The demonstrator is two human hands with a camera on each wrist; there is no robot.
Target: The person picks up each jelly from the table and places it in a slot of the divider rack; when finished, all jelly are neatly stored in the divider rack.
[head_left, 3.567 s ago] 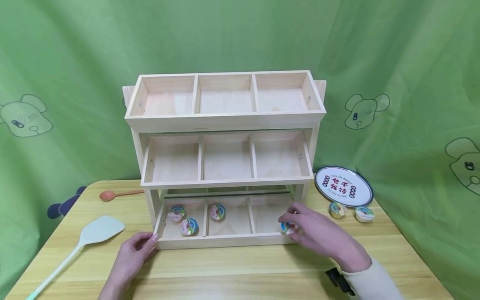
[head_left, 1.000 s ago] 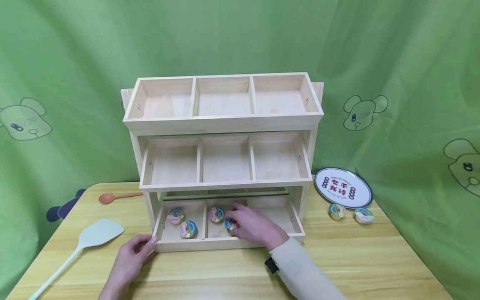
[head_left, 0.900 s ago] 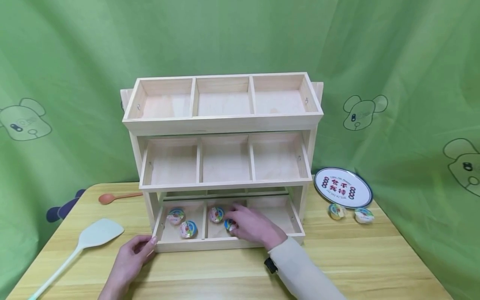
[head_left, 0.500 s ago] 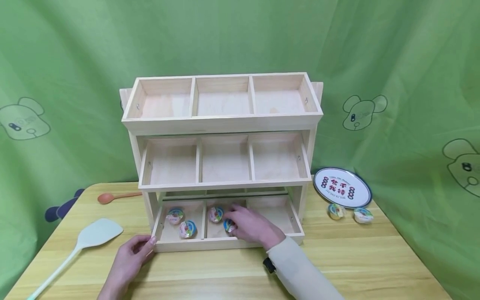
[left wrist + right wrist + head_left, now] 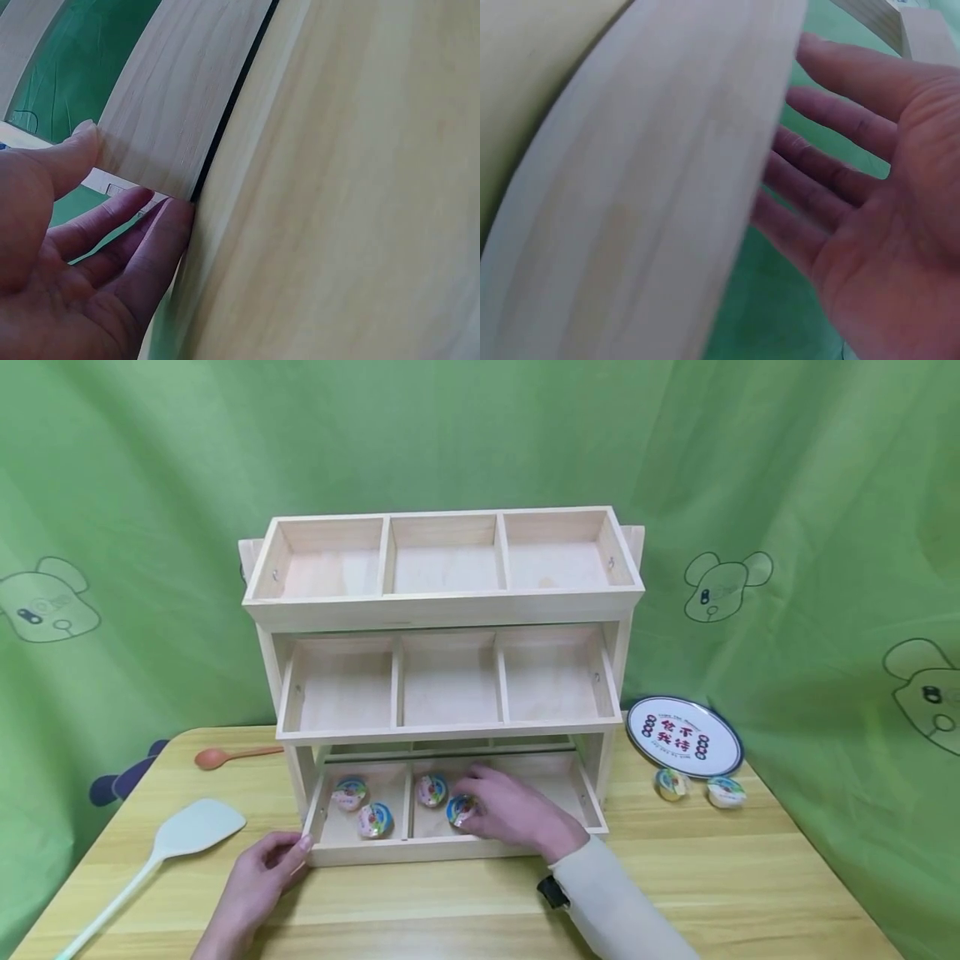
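Note:
A wooden rack holds three tilted trays, each divided in three. My left hand [image 5: 253,883] holds the left front corner of the bottom tray [image 5: 465,850]. In the left wrist view its thumb lies on the upper edge of the tray's front board [image 5: 176,90] and its fingers touch the end. My right hand [image 5: 517,810] is over the bottom tray's middle compartment, fingers extended around a small lidded cup [image 5: 461,811]. Another cup [image 5: 431,790] is left of it; two [image 5: 350,793] sit in the left compartment. In the right wrist view, the board [image 5: 645,180] hides the right fingertips.
Right of the rack lie an oval plate [image 5: 684,737] and two more cups, one yellowish [image 5: 671,783], one white [image 5: 726,791]. On the left are an orange spoon [image 5: 213,758] and a pale spatula [image 5: 197,827]. A green curtain [image 5: 450,435] hangs behind.
The right hand has carried a cup from the bottom tray's right compartment to its middle one. Since half a second ago, it has shifted slightly right and more of the cup shows. The left hand keeps its place.

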